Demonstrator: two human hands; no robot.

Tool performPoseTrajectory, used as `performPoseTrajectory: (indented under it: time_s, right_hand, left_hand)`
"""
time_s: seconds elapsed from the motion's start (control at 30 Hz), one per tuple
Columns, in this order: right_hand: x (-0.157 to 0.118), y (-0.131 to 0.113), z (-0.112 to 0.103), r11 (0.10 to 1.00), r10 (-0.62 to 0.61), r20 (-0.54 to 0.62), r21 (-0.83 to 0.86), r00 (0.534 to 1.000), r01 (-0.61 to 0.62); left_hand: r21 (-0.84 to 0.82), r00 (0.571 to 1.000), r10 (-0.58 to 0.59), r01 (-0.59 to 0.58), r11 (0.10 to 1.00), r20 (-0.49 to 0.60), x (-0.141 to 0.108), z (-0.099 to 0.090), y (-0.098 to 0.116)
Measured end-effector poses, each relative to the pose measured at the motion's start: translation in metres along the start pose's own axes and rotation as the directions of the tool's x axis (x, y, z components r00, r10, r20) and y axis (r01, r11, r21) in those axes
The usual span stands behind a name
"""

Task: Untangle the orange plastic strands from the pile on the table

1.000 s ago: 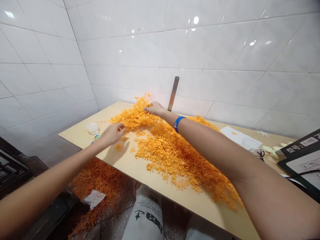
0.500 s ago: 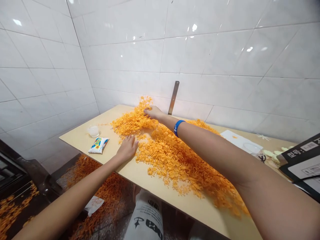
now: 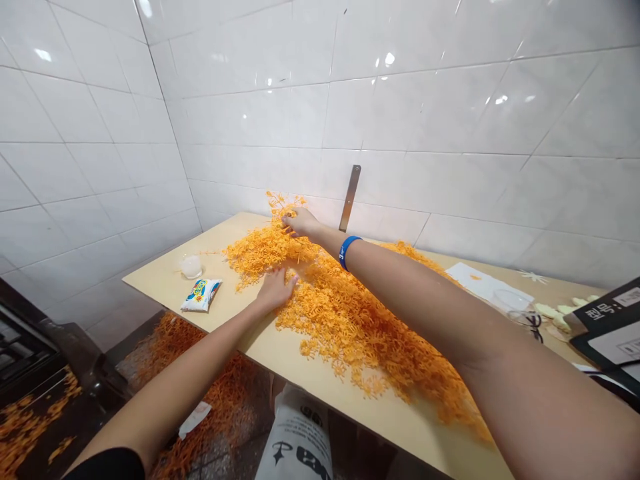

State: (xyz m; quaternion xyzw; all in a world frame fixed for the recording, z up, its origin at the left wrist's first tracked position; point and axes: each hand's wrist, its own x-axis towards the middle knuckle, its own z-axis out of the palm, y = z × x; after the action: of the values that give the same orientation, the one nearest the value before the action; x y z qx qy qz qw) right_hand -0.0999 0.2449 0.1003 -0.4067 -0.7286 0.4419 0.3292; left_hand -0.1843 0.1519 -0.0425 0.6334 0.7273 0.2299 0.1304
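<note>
Orange plastic flower sprigs lie in a long pile across the pale tabletop. My right hand, below a blue wristband, is closed on some orange sprigs raised above the pile's far left part. Nearer the front edge, my left hand rests at the pile's edge, thumb and fingers apart, fingertips touching or just beside the orange pieces. No held object shows in it. A small clear cup and a white, blue and yellow packet stand left of my left hand.
A metal ruler leans on the tiled wall. Toward the right are a white sheet, black-framed glasses and a dark box. More orange pieces cover the floor below; a dark chair stands at left.
My left hand has shifted right and slightly away from me, toward the pile, with its thumb spread. My right hand has moved slightly left with the raised sprigs.
</note>
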Motion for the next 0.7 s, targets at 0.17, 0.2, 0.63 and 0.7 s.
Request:
performPoseTrajectory:
  time_s: [0.17, 0.2, 0.63, 0.7]
  right_hand:
    - [0.003, -0.001, -0.004, 1.0, 0.014, -0.004, 0.014, 1.0, -0.013]
    - [0.003, -0.001, -0.005, 1.0, 0.017, -0.007, 0.02, 1.0, -0.017]
    - [0.001, 0.019, -0.008, 0.994, -0.108, -0.088, -0.001, 0.99, 0.108]
    - [0.001, 0.024, -0.012, 0.994, -0.109, -0.12, 0.013, 0.987, 0.112]
  left_hand:
    - [-0.049, 0.988, 0.092, -0.099, 0.994, -0.126, -0.007, -0.018, 0.011]
    - [-0.048, 0.979, 0.094, -0.105, 0.993, -0.181, -0.007, -0.028, 0.01]
    - [0.118, 0.976, 0.216, -0.212, 0.97, -0.025, 0.068, -0.044, -0.027]
    - [0.131, 0.985, 0.174, -0.171, 0.977, -0.013, 0.069, -0.037, -0.034]
